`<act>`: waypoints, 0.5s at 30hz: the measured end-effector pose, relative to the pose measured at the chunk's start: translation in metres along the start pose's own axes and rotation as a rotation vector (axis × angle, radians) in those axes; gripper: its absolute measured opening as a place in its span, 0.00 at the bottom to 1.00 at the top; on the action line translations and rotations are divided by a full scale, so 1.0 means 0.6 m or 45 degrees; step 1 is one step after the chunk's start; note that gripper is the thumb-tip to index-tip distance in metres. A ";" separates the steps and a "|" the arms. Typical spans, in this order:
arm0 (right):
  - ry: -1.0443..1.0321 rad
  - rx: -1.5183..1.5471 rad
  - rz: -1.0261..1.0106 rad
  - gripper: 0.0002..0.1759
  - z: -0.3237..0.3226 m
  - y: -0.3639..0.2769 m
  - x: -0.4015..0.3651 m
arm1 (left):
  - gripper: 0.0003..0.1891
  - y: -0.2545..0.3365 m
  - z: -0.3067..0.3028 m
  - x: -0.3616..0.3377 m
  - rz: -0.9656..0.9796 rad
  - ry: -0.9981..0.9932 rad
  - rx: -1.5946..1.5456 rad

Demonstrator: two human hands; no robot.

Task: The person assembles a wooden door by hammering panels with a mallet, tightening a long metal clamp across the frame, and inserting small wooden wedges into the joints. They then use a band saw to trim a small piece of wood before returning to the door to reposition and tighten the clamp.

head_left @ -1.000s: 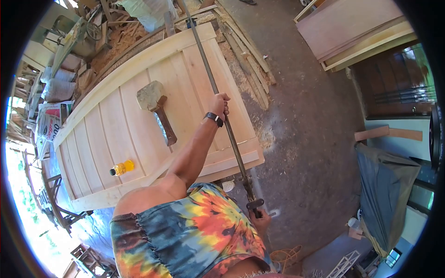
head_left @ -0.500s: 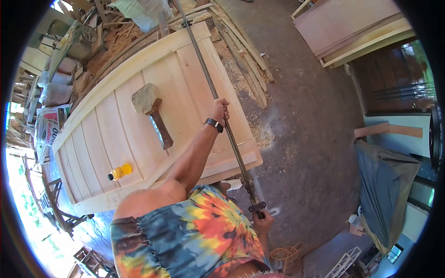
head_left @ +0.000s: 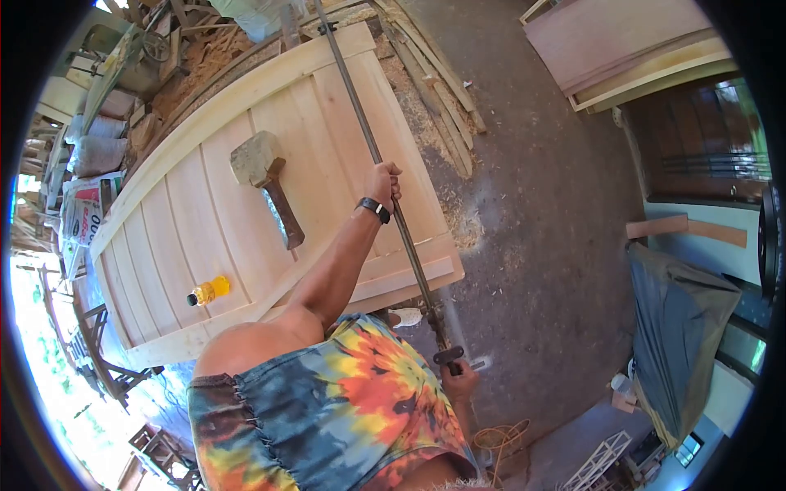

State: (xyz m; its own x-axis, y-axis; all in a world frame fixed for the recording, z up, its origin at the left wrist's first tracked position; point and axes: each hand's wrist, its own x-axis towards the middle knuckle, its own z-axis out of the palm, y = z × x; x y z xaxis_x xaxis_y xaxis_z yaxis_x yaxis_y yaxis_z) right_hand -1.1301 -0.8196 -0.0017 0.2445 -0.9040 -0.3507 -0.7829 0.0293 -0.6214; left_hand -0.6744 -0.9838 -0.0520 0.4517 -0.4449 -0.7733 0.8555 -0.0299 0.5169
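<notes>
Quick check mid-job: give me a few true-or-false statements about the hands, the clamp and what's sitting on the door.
1. The left hand grips the bar clamp where it crosses the wooden door. True.
2. The right hand holds the mallet. False: the mallet lies on the door untouched, and the right hand is on the clamp handle past the door's near edge.
3. A yellow bottle rests on the door. True.
4. The left wrist is bare. False: it wears a dark watch.
</notes>
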 end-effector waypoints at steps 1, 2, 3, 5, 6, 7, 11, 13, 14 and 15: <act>0.004 0.027 -0.010 0.12 -0.002 -0.010 -0.002 | 0.13 0.001 -0.002 0.000 0.004 0.002 -0.004; 0.010 0.054 -0.021 0.12 -0.001 -0.016 -0.001 | 0.13 0.002 -0.004 0.001 -0.004 0.004 -0.010; 0.011 0.051 -0.026 0.12 0.001 -0.017 0.000 | 0.13 0.002 -0.004 0.003 -0.015 0.005 -0.014; -0.008 -0.003 0.013 0.13 0.003 -0.011 -0.002 | 0.13 0.001 -0.004 0.002 -0.016 0.002 -0.018; -0.011 -0.007 0.014 0.13 0.005 -0.006 -0.003 | 0.13 0.000 -0.007 0.002 -0.016 0.001 -0.014; -0.005 -0.018 0.019 0.12 0.007 -0.002 -0.001 | 0.13 -0.001 -0.007 0.004 -0.019 0.005 -0.015; -0.004 -0.024 0.103 0.12 0.019 0.007 0.003 | 0.12 -0.009 -0.010 0.012 0.002 0.015 -0.012; -0.020 -0.015 0.091 0.12 0.020 0.005 0.007 | 0.12 -0.010 -0.011 0.014 0.010 0.004 -0.010; -0.037 -0.007 0.077 0.12 0.019 0.004 0.010 | 0.11 -0.011 -0.011 0.014 0.001 0.010 -0.014; -0.040 -0.005 0.077 0.12 0.020 0.003 0.014 | 0.11 -0.010 -0.012 0.016 -0.005 0.014 -0.016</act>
State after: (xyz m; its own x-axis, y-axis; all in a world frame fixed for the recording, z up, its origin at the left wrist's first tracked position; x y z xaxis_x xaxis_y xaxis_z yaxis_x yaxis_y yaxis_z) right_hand -1.1226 -0.8222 -0.0139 0.2147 -0.8866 -0.4097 -0.7991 0.0817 -0.5956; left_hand -0.6737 -0.9815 -0.0649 0.4509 -0.4347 -0.7796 0.8605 -0.0204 0.5091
